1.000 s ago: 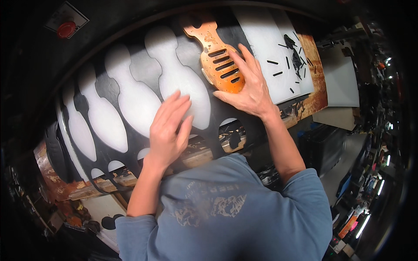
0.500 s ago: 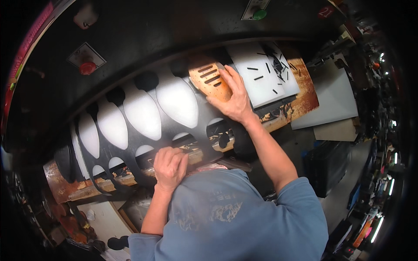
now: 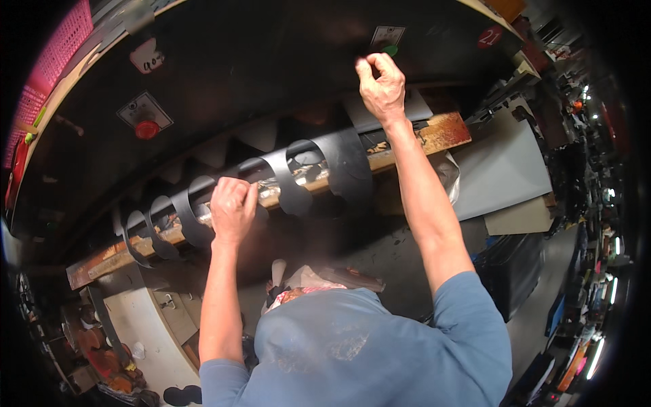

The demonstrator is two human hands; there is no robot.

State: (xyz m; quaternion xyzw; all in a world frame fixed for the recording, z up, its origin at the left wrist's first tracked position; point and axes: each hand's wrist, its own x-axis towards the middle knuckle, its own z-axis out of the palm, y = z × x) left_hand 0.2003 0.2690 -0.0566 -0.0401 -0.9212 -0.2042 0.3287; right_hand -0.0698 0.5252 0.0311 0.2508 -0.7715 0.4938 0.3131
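Observation:
My right hand [image 3: 383, 85] is raised in front of the dark machine panel [image 3: 271, 74], fingers curled, just below a green button [image 3: 389, 50]. Nothing shows in it. My left hand [image 3: 232, 207] is closed in a fist at the near edge of a black sheet [image 3: 347, 159] with rounded cutouts; whether it grips anything is hidden. Strips of the sheet hang over the front of a worn wooden board [image 3: 447, 129]. The panel covers most of the sheet, and part of a white plate [image 3: 417, 108] shows at the right.
A red button [image 3: 146, 129] sits on the panel's left. To the right are a pale grey sheet [image 3: 505, 169] and a black crate [image 3: 512, 275]. A pink mesh basket [image 3: 57, 51] stands at the far left. Dark sole-shaped pieces [image 3: 182, 395] lie at lower left.
My right hand has left the slotted wooden pattern and moved up to the green button. The pattern is out of sight, and the panel hides more of the sheet. My left hand appears higher, still closed.

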